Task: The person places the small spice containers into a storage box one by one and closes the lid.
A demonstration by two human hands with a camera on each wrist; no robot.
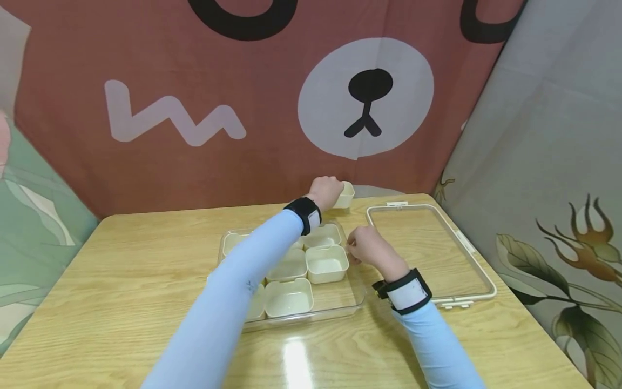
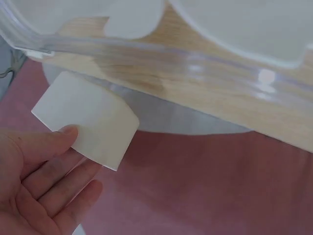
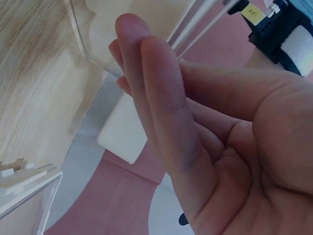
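Note:
My left hand (image 1: 326, 192) pinches a small cream plastic cup (image 2: 88, 120) by its rim, thumb on its outer wall, beyond the far edge of a clear plastic box (image 1: 320, 316). Inside that box sit several matching cream cups, among them an open-topped one (image 1: 326, 265) near the right side and another (image 1: 289, 298) toward the front. My right hand (image 1: 371, 249) is beside the box's right wall, fingers loosely bent, nothing in them. In the right wrist view its fingers (image 3: 166, 98) overlap the box corner. My left forearm hides part of the box's left side.
A clear lid with a white frame (image 1: 478, 265) lies on the wooden table (image 1: 146, 302) to the right of the box. A brown curtain with a bear face (image 1: 218, 173) hangs right behind the table, and a grey floral curtain (image 1: 534, 162) hangs along the right.

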